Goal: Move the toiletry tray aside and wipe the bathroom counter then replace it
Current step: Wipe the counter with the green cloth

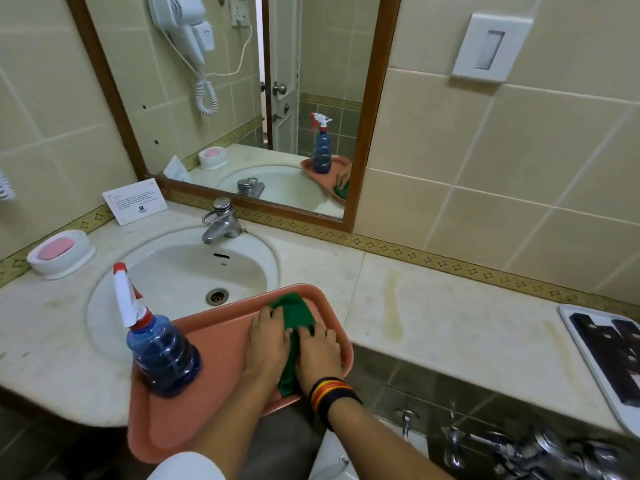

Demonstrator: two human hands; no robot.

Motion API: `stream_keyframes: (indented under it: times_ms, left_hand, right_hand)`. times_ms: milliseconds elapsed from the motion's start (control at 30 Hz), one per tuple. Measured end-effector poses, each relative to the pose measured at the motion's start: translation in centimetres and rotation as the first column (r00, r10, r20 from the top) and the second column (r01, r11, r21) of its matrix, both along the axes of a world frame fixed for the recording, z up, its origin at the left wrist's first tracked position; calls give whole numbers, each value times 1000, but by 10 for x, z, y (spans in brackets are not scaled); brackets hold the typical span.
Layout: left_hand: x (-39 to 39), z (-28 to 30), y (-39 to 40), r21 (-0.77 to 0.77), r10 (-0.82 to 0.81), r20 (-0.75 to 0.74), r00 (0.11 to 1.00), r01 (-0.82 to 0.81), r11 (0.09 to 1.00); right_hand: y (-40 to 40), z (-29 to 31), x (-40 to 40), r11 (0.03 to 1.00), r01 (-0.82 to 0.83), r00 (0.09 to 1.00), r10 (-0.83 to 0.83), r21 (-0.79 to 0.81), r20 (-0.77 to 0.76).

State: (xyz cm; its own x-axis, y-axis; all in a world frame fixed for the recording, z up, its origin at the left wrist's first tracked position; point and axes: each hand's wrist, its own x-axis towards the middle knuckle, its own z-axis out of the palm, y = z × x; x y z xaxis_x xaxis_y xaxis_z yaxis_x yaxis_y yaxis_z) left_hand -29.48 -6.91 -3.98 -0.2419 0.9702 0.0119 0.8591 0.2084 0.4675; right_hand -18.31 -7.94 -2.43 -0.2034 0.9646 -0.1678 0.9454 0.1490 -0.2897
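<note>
On pink tray [214,344] overhanging counter [433,306] edge, both hands pressing green cloth [294,317]

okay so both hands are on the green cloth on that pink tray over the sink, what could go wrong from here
The pink tray hangs off the counter edge and partly over the basin, so pressing down could tip it. The spray bottle stands upright on it and might topple if the left hand or right hand tugs the green cloth.

Both hands [294,344] apparently pressing green cloth [294,317].
</note>
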Motion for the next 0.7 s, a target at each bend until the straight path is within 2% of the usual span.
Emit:
stream_keyframes:
  times_ms: [100,167,233,300,400,500,567,633,700]
  left_hand:
    - [3,16,3,51,78,180,980,-88,995]
    - [14,33,4,135,59,271,961,-99,986]
    - [37,58,11,219,-15,327,945,-61,974]
    - [66,77,20,276,-88,378,921,-22,961]
    - [136,88,34,316,-258,422,869,126,940]
    - [224,74,46,283,-365,529,766,247,927]
    - [272,54,50,252,-408,562,720,320,913]
    - [304,25,58,260,-473,432,768,396,881]
    - [319,-6,64,199,-531,196,825,497,845]
  right_hand:
    - [5,6,-3,998,59,983,-64,-36,-173]
    - [4,15,6,996,88,947,-83,5,-311]
    - [2,31,32,987,147,887,-103,65,-451]
    - [2,44,68,964,223,857,-124,143,-501]
    - [-1,54,146,900,379,816,-215,216,-537]
    - [-4,47,232,835,501,808,-355,229,-471]
    - [-8,32,284,817,538,817,-446,208,-365]
    - [-8,14,326,824,541,838,-511,169,-190]
    - [-6,-5,353,856,498,867,-489,139,-91]
